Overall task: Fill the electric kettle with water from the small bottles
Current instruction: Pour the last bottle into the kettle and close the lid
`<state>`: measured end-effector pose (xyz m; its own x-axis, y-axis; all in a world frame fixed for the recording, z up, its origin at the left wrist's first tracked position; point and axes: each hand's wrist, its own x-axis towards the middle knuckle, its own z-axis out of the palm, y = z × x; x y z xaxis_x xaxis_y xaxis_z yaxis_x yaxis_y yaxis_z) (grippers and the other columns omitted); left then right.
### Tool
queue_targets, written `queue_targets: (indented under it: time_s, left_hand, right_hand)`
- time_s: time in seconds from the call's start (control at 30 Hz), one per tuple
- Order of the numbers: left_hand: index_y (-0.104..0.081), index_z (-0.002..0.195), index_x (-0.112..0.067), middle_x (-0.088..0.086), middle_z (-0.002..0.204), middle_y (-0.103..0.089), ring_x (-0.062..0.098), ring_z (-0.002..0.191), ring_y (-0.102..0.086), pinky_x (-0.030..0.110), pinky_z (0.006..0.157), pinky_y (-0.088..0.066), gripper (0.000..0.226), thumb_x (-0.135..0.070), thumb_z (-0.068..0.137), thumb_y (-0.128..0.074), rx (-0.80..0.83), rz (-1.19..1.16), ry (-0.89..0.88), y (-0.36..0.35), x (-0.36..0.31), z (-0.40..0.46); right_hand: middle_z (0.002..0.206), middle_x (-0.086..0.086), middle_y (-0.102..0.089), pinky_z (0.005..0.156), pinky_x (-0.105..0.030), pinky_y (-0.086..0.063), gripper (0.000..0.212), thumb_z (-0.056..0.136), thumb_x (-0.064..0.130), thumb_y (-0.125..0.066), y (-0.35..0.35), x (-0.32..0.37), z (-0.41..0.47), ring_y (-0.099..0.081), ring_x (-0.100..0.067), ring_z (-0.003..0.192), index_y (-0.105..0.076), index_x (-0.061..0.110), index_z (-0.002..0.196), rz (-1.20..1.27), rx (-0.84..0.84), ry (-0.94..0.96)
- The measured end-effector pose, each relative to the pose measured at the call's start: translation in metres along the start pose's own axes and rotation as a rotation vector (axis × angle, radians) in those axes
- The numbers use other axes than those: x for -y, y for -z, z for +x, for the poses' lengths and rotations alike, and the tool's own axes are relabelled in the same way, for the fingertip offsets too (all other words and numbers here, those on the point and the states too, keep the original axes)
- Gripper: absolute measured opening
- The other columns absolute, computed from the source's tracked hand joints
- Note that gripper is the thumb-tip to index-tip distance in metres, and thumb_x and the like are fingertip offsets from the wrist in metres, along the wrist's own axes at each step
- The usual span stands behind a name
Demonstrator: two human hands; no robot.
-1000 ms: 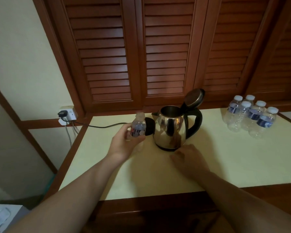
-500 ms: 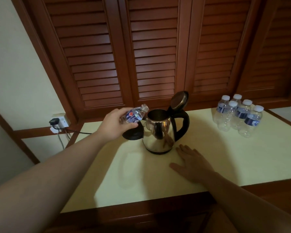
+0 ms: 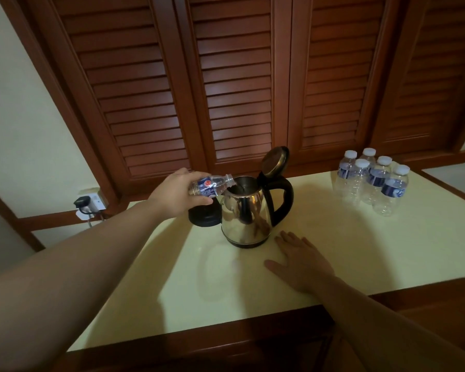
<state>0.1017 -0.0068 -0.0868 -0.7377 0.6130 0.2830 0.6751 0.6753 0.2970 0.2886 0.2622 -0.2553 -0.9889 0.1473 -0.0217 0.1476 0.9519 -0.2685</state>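
The electric kettle [image 3: 246, 214] — polished steel with a black handle on its right side — stood upright on the pale bench [image 3: 360, 253], its lid [image 3: 275, 161] swung up and back, the mouth open. A small clear bottle [image 3: 212, 185] with a dark blue label lay tipped nearly level, its uncapped neck at the kettle's rim on the left. Well apart, at the bench's back right, five more small bottles [image 3: 373, 181] stood upright in a cluster — white caps on.

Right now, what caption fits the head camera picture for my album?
Left hand tips a small bottle into the open kettle.
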Motion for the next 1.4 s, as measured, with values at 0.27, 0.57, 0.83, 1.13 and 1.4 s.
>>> queue_targets:
  time_s: [0.27,0.57,0.83,1.13,1.4]
  left_hand:
    - [-0.055,0.145,-0.039,-0.004,0.106,-0.051,0.020,0.106,-0.054,0.039,0.096,-0.047,0.071,-0.049,0.081,-0.083,0.006,0.025,-0.025,0.004,-0.001,0.003]
    - [-0.055,0.146,-0.039,-0.008,0.102,-0.048,0.019,0.105,-0.053,0.041,0.096,-0.050,0.072,-0.050,0.081,-0.083,0.006,0.065,-0.046,0.011,-0.003,0.007]
    - [-0.054,0.145,-0.041,-0.008,0.100,-0.046,0.019,0.103,-0.053,0.041,0.092,-0.050,0.072,-0.055,0.080,-0.081,0.023,0.125,-0.068,0.023,-0.006,0.012]
    - [-0.054,0.147,-0.037,-0.004,0.104,-0.048,0.020,0.105,-0.052,0.038,0.087,-0.048,0.070,-0.053,0.083,-0.079,0.045,0.168,-0.068,0.029,-0.015,0.012]
    - [-0.052,0.149,-0.033,-0.001,0.110,-0.048,0.018,0.105,-0.048,0.033,0.084,-0.042,0.070,-0.049,0.086,-0.079,0.058,0.209,-0.045,0.034,-0.022,0.010]
  right_hand:
    - [0.173,0.006,-0.005,0.128,-0.036,-0.002,0.092,0.092,0.080,-0.031,-0.002,-0.001,0.001,-0.003,-0.011,0.158,-0.014,0.027,0.165,0.019,-0.018,-0.011]
    - [0.173,0.007,-0.007,0.128,-0.035,-0.002,0.094,0.091,0.082,-0.032,-0.003,-0.001,0.001,-0.004,-0.010,0.158,-0.016,0.027,0.165,0.035,-0.038,-0.008]
    - [0.173,0.005,-0.009,0.127,-0.035,-0.002,0.093,0.091,0.080,-0.035,-0.002,-0.001,-0.002,-0.005,-0.011,0.158,-0.017,0.026,0.165,0.042,-0.047,-0.010]
    - [0.173,0.003,-0.007,0.127,-0.035,-0.002,0.091,0.094,0.077,-0.035,-0.001,0.000,-0.003,-0.004,-0.013,0.159,-0.017,0.024,0.165,0.045,-0.039,-0.001]
    - [0.173,0.003,-0.007,0.129,-0.036,-0.003,0.090,0.093,0.077,-0.036,-0.003,-0.002,0.000,-0.004,-0.013,0.159,-0.018,0.024,0.165,0.045,-0.038,0.003]
